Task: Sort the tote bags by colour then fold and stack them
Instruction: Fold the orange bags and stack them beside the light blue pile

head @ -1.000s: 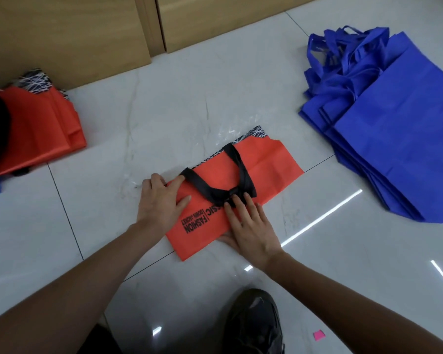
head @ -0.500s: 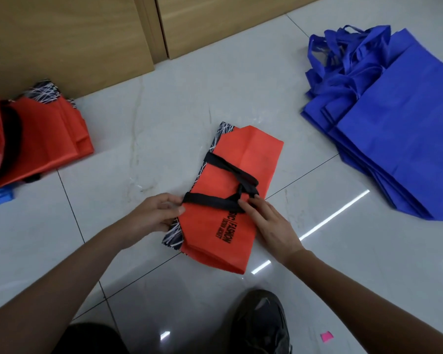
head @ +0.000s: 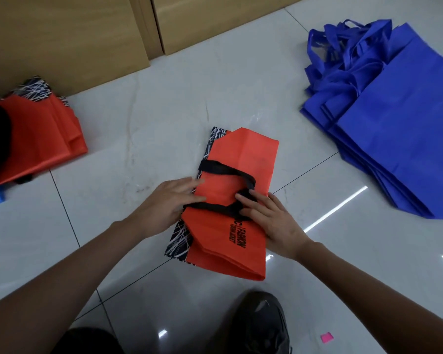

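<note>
A folded orange tote bag (head: pixel 237 200) lies flat on the pale tiled floor (head: pixel 164 118), centred ahead of the person, its long axis running away from them. A black-and-white patterned side panel shows along its left edge. The black handle (head: pixel 225 171) loops across the upper face.

The left hand (head: pixel 168 204) rests at the bag's left edge, fingers extended and laid flat on the fabric. The right hand (head: pixel 273 221) lies palm-down on the right side, fingers spread, fingertips on the handle (no pinch visible).

The stack of orange bags (head: pixel 36 139) sits at far left against a wooden cabinet (head: pixel 62 39). The pile of blue bags (head: pixel 399 118) lies well apart at right. A dark shoe (head: pixel 261 323) shows at the bottom.
</note>
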Action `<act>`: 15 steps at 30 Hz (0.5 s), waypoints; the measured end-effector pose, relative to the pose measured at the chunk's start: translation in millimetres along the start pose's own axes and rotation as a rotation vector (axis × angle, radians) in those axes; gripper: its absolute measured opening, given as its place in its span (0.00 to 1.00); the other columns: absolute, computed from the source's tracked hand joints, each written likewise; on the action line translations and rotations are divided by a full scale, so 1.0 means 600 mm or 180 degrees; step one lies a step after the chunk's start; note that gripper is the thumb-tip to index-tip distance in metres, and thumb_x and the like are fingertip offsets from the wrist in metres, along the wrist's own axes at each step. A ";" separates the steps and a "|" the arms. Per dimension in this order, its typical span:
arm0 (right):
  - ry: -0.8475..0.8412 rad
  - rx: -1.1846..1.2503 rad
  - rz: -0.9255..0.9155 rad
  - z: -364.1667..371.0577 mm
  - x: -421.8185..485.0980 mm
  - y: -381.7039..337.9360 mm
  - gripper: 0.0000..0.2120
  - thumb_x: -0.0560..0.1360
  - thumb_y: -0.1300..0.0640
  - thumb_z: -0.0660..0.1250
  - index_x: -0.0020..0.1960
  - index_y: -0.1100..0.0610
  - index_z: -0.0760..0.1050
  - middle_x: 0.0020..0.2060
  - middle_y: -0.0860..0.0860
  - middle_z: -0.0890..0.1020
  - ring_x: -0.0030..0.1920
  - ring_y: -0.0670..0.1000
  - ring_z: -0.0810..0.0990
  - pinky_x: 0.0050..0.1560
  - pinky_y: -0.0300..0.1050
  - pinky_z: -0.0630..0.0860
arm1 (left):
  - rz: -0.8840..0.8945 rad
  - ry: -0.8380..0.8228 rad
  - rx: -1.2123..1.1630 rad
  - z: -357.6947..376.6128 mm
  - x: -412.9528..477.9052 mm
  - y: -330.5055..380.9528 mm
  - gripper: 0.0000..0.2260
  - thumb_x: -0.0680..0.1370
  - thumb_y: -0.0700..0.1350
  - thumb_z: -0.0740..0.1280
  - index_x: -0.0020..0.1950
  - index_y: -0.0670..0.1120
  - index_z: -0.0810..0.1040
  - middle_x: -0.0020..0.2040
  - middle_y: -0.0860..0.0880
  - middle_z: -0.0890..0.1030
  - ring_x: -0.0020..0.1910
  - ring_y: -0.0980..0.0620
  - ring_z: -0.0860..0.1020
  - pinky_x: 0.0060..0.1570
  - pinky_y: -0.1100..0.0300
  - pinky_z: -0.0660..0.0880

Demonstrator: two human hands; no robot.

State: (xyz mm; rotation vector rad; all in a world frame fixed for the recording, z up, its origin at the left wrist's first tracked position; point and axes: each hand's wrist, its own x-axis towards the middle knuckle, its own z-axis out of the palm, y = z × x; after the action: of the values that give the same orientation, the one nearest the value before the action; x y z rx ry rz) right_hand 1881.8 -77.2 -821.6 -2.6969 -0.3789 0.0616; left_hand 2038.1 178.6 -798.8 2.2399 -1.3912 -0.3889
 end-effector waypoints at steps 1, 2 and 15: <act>-0.0045 -0.0010 -0.0022 -0.003 0.004 -0.001 0.17 0.76 0.45 0.59 0.62 0.49 0.66 0.71 0.47 0.68 0.73 0.54 0.60 0.72 0.54 0.57 | 0.0130 0.0004 0.0058 0.002 0.005 0.003 0.22 0.71 0.35 0.53 0.59 0.44 0.80 0.64 0.46 0.76 0.63 0.53 0.71 0.62 0.59 0.67; -0.0039 0.0098 0.0000 -0.008 0.007 -0.004 0.17 0.75 0.45 0.59 0.61 0.51 0.67 0.68 0.48 0.72 0.72 0.53 0.62 0.71 0.53 0.58 | 0.0119 0.0019 0.0114 0.002 0.009 0.008 0.22 0.71 0.32 0.55 0.57 0.45 0.81 0.60 0.48 0.79 0.59 0.57 0.73 0.60 0.65 0.68; 0.1397 0.3107 0.2932 -0.029 0.047 -0.060 0.15 0.78 0.52 0.65 0.40 0.63 0.73 0.33 0.51 0.74 0.34 0.45 0.70 0.36 0.38 0.68 | -0.2171 0.0595 -0.1291 0.030 0.043 0.047 0.09 0.79 0.53 0.62 0.43 0.51 0.71 0.29 0.53 0.72 0.31 0.54 0.70 0.36 0.58 0.65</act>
State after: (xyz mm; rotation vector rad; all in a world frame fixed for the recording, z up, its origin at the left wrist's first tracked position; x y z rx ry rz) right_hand 1901.7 -44.9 -790.7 -1.6302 0.8266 -0.0686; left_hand 2019.4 140.6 -798.7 2.2617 -0.3722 -0.5992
